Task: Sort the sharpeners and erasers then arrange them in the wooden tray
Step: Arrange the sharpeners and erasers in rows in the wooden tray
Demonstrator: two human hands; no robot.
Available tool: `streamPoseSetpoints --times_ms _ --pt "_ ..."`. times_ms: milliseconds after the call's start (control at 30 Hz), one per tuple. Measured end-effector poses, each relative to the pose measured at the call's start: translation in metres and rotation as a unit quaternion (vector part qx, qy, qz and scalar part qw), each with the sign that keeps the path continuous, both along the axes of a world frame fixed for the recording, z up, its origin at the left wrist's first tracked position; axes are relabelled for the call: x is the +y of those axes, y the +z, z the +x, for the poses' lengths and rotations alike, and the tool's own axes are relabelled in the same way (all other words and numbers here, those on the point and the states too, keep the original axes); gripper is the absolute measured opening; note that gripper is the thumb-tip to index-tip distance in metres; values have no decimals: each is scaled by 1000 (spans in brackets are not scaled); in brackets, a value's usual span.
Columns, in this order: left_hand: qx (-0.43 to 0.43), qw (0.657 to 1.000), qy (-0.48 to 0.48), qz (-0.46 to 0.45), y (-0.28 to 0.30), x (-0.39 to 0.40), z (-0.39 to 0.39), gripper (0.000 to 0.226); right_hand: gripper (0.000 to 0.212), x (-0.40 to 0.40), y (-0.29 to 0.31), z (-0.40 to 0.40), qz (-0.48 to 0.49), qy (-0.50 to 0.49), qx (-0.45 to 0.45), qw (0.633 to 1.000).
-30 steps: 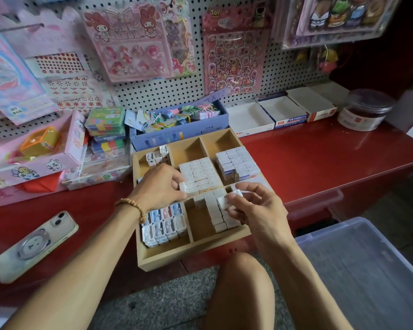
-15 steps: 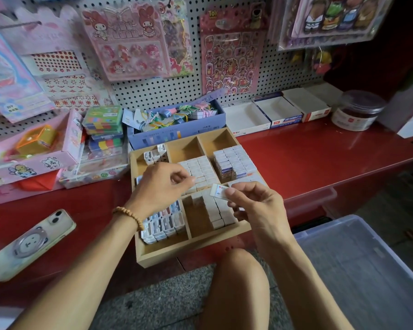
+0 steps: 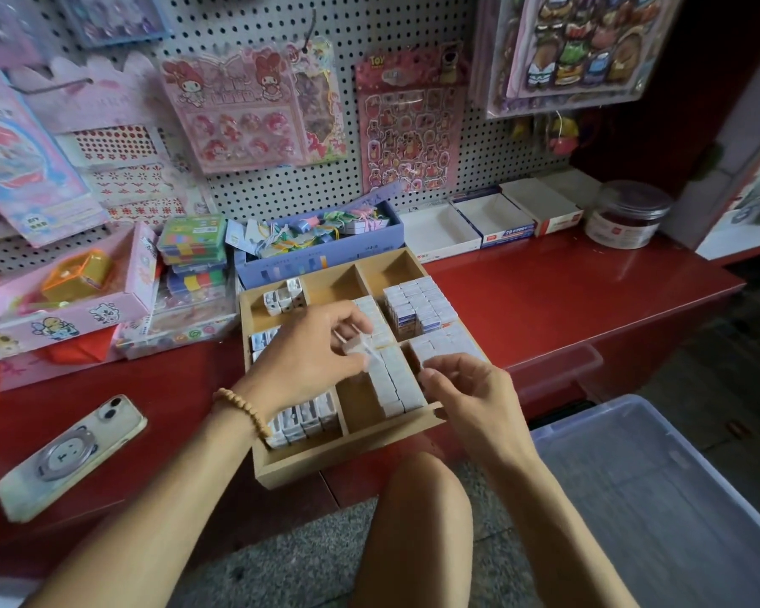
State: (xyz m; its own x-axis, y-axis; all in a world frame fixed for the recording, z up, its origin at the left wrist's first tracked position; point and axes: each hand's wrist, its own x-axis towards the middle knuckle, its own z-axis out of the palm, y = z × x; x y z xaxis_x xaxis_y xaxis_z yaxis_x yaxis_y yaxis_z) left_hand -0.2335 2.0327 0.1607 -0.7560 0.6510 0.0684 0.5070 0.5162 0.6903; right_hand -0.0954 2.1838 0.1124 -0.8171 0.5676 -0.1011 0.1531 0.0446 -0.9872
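2 bare hands work over the wooden tray [image 3: 281, 469], which sits at the front edge of the red counter [image 3: 567, 300]. The left hand [image 3: 312, 357], with a bead bracelet [image 3: 242, 410] on its wrist, hovers above the tray's middle; its thumb and fingers pinch 1 small white eraser [image 3: 360, 346] just over the centre row of compartments. The right hand [image 3: 470, 397] is at the tray's front right corner, fingers curled inward over the stacked erasers [image 3: 391, 383]; whether it grips anything I cannot tell. The 2 hands are near each other but not touching.

Inside the tray, sharpeners [image 3: 308, 416] stand packed in the front left compartment, and a few more sharpeners [image 3: 284, 296] sit in the back left one. White erasers fill the middle front compartment partly, leaving bare wood on its left side. More erasers [image 3: 420, 307] are stacked in the right middle compartment. The 2 back compartments in the centre and on the right show bare wood.

A phone [image 3: 69, 454] lies face down near the counter's front left edge. Behind the tray, against the pegboard [image 3: 479, 125], stands a blue box [image 3: 321, 247] of mixed small items, with 3 open white boxes [image 3: 492, 221] to its right and a clear jar [image 3: 628, 215] toward the back right corner. A pink box [image 3: 62, 296] sits at the back left.
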Motion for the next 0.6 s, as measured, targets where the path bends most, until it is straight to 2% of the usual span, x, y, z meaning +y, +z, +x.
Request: streamPoseSetpoints --times_ms 100,167,400,600 --pt "79 989 -10 -124 -9 0 -5 19 5 10 -7 22 49 -18 -33 998" --pt "96 982 -13 -162 -20 3 -6 18 7 16 -9 37 46 -24 -35 998" --pt "140 976 -12 -167 -45 16 -2 11 13 31 -15 68 36 -50 -34 998" --pt "154 977 1 -147 -52 19 -1 14 12 31 -14 67 29 -50 -18 998"
